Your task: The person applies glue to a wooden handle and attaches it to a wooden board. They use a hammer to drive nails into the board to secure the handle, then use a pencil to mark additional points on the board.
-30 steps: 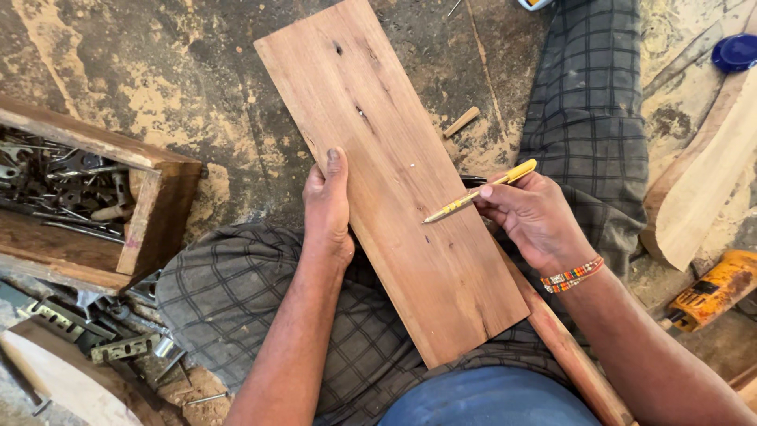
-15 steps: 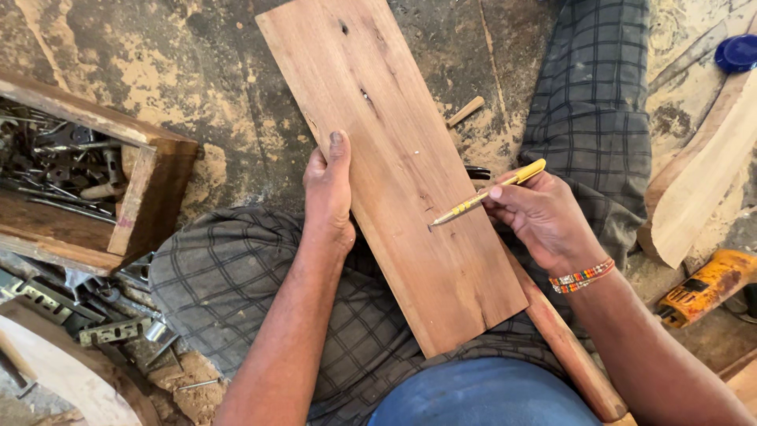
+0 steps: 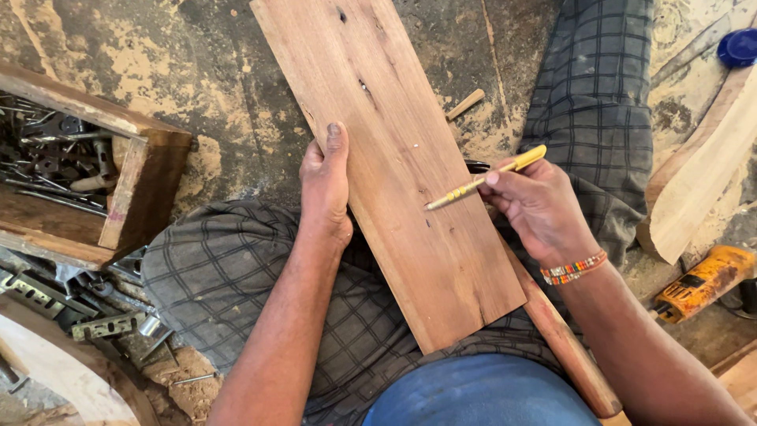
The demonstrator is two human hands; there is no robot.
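A long brown wooden plank (image 3: 394,150) lies across my lap and the dusty floor, running from upper left to lower right. My left hand (image 3: 327,189) grips its left edge, thumb on top of the board. My right hand (image 3: 540,209) holds a yellow pencil (image 3: 485,177) at the plank's right edge; the pencil tip touches the wood near the middle of the board. A beaded bracelet (image 3: 572,268) circles my right wrist.
A wooden box (image 3: 118,189) of metal tools sits at left, with metal clamps (image 3: 95,323) below it. A pale curved board (image 3: 702,181) and a yellow power tool (image 3: 706,280) lie at right. A wooden handle (image 3: 564,343) runs under my right forearm. A blue lid (image 3: 739,47) is top right.
The view has shifted slightly, so the plank sits a little higher in frame. My right hand has brought the pencil tip lower onto the board's surface. My left hand keeps its grip.
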